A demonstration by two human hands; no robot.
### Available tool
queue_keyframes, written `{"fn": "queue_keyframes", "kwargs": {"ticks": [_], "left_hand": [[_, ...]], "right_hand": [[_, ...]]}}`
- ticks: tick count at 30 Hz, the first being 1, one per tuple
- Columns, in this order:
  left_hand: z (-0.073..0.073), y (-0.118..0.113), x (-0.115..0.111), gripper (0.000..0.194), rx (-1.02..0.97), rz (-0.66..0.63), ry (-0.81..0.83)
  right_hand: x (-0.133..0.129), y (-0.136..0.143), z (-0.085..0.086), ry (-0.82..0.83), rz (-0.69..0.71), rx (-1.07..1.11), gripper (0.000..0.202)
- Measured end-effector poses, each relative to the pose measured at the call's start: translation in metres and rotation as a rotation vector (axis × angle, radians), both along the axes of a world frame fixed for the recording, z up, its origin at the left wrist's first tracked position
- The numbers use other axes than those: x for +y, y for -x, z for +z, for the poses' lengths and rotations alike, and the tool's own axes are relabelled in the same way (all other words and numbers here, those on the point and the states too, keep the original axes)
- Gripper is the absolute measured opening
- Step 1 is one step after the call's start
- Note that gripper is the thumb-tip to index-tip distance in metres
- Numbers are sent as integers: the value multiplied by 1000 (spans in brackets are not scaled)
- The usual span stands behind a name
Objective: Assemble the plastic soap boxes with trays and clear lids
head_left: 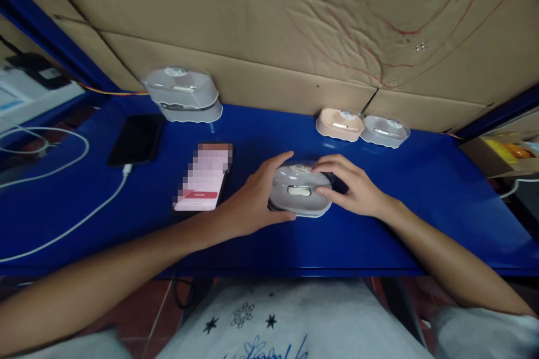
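Observation:
A grey oval box with a clear lid (290,202) sits on the blue table in front of me, a white tab in the middle of its top and a round sticker near its back edge. My left hand (256,199) is closed around its left side, thumb at the front and fingers toward the back. From the right, my right hand (353,185) grips the same box, with the thumb on the lid and the fingers at the back right edge. Part of the box's right end is hidden by those fingers.
Similar grey boxes (185,92) are stacked at the back left. A peach box (337,124) and another grey box (385,132) stand at the back right. Left of me lie a lit phone (206,174), a dark phone (135,140) and a white cable (101,210). Cardboard (210,11) lines the back.

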State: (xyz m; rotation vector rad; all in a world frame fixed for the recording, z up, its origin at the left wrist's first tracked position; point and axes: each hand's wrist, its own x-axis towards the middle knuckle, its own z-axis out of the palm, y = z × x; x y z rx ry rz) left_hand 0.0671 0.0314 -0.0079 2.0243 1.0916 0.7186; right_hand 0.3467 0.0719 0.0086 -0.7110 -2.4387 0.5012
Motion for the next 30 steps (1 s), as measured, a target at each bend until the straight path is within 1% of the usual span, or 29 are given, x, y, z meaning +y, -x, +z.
{"fn": "queue_keyframes", "kwargs": {"ticks": [2,4,8,10,11,12,13,15,17,18,19,22,25,28,30], "left_hand": [[-1,1,-1,112,14,20,-29],[-1,1,-3,108,47,30,-39],[1,0,-8,89,134,2,7],[1,0,-7,81,159,-15,16],[2,0,-7,80,158,-14,9],[3,-1,-6,81,147,-5,-1],[3,-1,-5,83,125,10,-12],[6,-2,-4,87,50,44,-30],[8,-3,-3,89,-39,77,-35],[8,-3,-3,91,-82,92,-30],[9,-3,-2,92,-121,102,-18],[8,-3,0,100,-249,121,80],[6,-1,3,114,-375,109,244],[8,0,5,124,-450,87,418],[12,1,6,122,-485,100,535]], "right_hand": [[7,-2,-4,1,-43,10,35],[11,-3,-8,-28,-115,3,34],[18,-6,-18,-103,-283,-37,35],[21,-9,-21,-121,-334,-72,38],[21,-10,-21,-131,-349,-83,39],[20,-10,-20,-141,-343,-87,40],[18,-10,-18,-152,-307,-85,41],[9,-7,-13,-167,-154,-96,44],[0,-1,-8,-145,13,-148,52],[-4,2,-7,-126,62,-167,55],[-7,4,-7,-104,81,-167,55],[-8,9,-9,-39,60,-72,44],[-3,8,-12,49,-21,46,37],[1,5,-14,141,-91,148,34],[3,4,-16,177,-115,214,37]]}}
